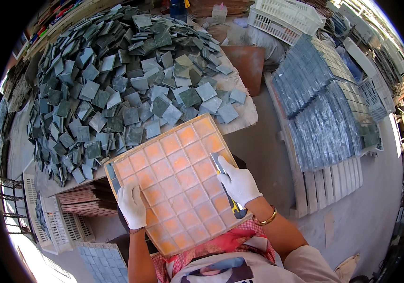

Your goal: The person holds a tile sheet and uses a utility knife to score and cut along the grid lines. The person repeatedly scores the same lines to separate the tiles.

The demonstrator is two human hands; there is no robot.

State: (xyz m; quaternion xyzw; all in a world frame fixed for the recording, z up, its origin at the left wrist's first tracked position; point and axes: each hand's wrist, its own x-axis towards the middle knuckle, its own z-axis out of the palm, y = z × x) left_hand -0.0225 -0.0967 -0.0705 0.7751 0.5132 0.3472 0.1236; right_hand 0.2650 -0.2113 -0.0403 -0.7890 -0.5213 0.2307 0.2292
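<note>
A square grid tray [178, 181] with orange, dusty cells and a pale wooden rim lies tilted over my lap. My gloved left hand [131, 204] grips its left edge, fingers close together; part of the grip is hidden. A narrow strip of green tile [112, 177] shows in the tray's upper left column. In my gloved right hand [239, 183], at the tray's right side, is a yellow and black utility knife [237, 208], its grey end pointing away from me. Beyond the tray, a large heap of square green stone tiles [100, 99] covers the table [244, 113].
On the right, wrapped stacks of tiles [324, 127] stand on a pallet [326, 186]. White plastic crates [282, 21] sit behind. At lower left are a stack of brown boards [89, 198], a white crate [53, 226] and a tile-filled panel [102, 261].
</note>
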